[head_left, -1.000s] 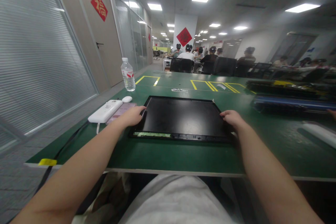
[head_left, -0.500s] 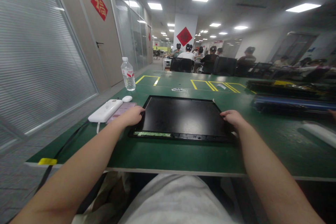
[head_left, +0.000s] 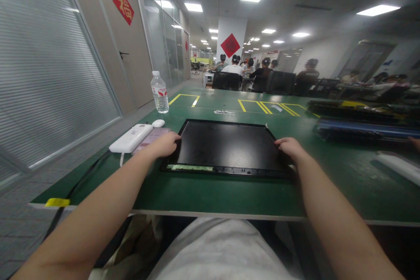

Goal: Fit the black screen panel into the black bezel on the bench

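Note:
A flat black display panel (head_left: 226,144) lies face up on the green table (head_left: 203,192), with a narrow green circuit strip along its near edge. My left hand (head_left: 164,143) grips the panel's left edge, fingers curled over it. My right hand (head_left: 289,148) holds the right edge the same way. Both forearms reach forward from the table's front edge.
Left of the panel lie a pink phone (head_left: 151,136), a white power strip (head_left: 130,138) and a small white mouse (head_left: 159,123). A water bottle (head_left: 159,92) stands behind them. Dark stacked panels (head_left: 361,129) sit at the right. Several people sit at desks in the background.

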The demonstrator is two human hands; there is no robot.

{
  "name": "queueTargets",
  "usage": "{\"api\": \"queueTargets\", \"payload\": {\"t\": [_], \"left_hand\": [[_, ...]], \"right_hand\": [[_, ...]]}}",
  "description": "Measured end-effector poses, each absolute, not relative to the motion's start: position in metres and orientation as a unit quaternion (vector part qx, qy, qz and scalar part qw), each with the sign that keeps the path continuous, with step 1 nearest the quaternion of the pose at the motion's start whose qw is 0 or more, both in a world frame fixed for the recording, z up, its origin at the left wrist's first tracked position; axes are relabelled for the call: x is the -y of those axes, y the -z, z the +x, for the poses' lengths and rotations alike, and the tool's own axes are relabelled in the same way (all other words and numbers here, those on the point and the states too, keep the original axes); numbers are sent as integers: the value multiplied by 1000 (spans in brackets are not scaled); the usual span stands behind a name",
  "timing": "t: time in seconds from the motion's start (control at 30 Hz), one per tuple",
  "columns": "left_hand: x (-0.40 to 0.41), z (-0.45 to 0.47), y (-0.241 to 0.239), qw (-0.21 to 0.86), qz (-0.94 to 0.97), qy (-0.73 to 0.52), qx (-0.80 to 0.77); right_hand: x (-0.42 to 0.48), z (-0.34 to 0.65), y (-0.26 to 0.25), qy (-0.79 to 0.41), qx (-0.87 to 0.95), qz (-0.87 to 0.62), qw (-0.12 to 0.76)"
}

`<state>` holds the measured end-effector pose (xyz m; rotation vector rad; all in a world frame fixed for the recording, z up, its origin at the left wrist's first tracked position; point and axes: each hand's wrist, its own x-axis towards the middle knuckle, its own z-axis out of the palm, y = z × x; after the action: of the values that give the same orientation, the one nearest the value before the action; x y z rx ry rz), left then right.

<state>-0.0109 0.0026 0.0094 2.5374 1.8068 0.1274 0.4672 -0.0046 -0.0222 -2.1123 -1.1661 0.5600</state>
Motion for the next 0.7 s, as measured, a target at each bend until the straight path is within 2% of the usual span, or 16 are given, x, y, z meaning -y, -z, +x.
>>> {"api": "queueTargets", "payload": {"t": [0.17,0.53,0.7], "left_hand": [[-7,-16,-8,19,821,-35,-569],[-13,-22,-3,82,807,-116,-574],[-8,-16,-6,67,799,-120,-585]], "right_hand": [[5,468,23,-202,453,-806,325],[4,469,24,-208,451,-804,327],[3,470,26,-216,447,-802,332]]}}
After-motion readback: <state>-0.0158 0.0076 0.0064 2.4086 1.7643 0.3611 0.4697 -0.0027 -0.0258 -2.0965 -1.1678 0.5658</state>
